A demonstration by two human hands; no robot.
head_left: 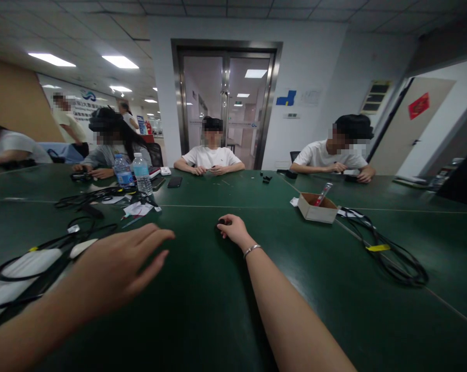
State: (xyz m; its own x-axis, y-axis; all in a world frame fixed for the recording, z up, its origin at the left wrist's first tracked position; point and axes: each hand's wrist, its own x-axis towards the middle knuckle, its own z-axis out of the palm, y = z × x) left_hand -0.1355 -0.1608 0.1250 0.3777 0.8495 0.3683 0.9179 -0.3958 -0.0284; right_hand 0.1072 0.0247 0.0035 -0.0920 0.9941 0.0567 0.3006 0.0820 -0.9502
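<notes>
My right hand [234, 230], with a silver bracelet at the wrist, reaches over the middle of the green table [202, 310]. Its fingers are closed on a small black object [221, 222], mostly hidden, whose kind I cannot make out. Over the left part of the table hovers my left hand [128, 263], holding nothing, its thumb and fingers apart. Black cables [74, 232] and a white object [24, 268] lie beyond and beside that hand.
Two water bottles [142, 173], a phone [175, 182] and paper scraps [138, 208] are at the back left. On the right are a small open box [317, 209] and a coiled black cable [392, 258]. Several people sit around the table; small black pieces [266, 179] lie near the far edge.
</notes>
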